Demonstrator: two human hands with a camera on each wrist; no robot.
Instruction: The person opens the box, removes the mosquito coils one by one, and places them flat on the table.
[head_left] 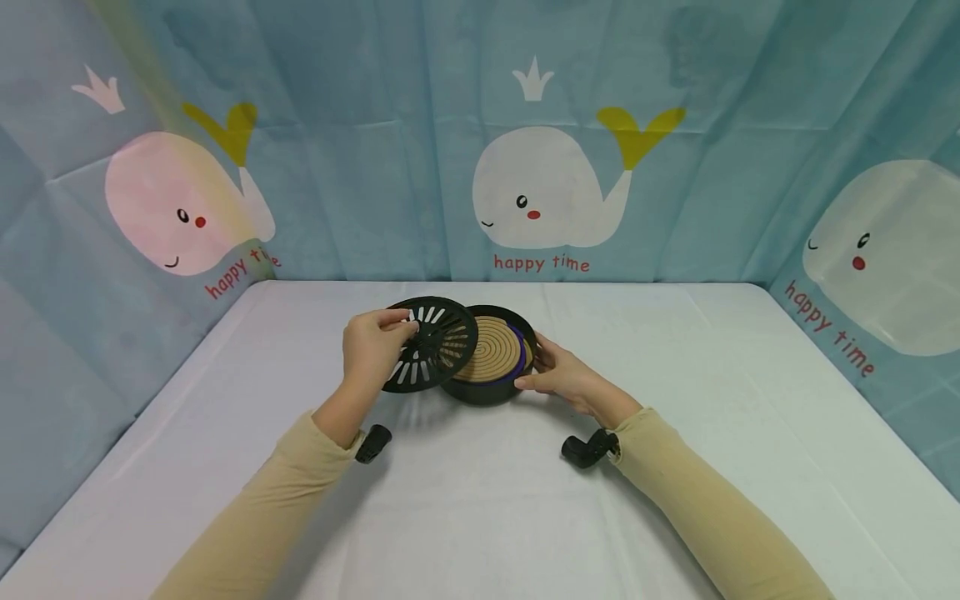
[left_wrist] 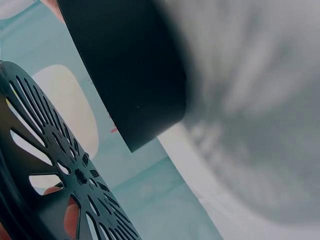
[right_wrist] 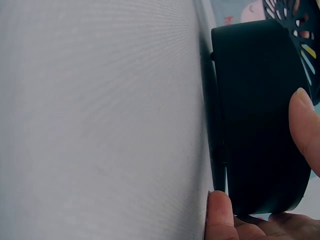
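My left hand [head_left: 369, 348] pinches a round black slotted lid [head_left: 429, 340] by its middle and holds it tilted. The lid is up beside a round black mosquito coil holder [head_left: 483, 395], overlapping its left side in the head view. Inside the holder lies a tan mosquito coil [head_left: 491, 348] with concentric rings, and a purple edge [head_left: 521, 360] shows beside it. My right hand [head_left: 566, 377] grips the holder's right side, its thumb on the wall [right_wrist: 260, 120] and other fingers round the back and underside. Part of the coil is hidden behind the lid.
The holder stands on a white-covered table [head_left: 465, 500]. Behind and at both sides hangs a blue curtain [head_left: 360, 192] printed with whales. A black wrist device [head_left: 373, 443] sits at the left cuff, and another black device [head_left: 588, 448] at the right cuff.
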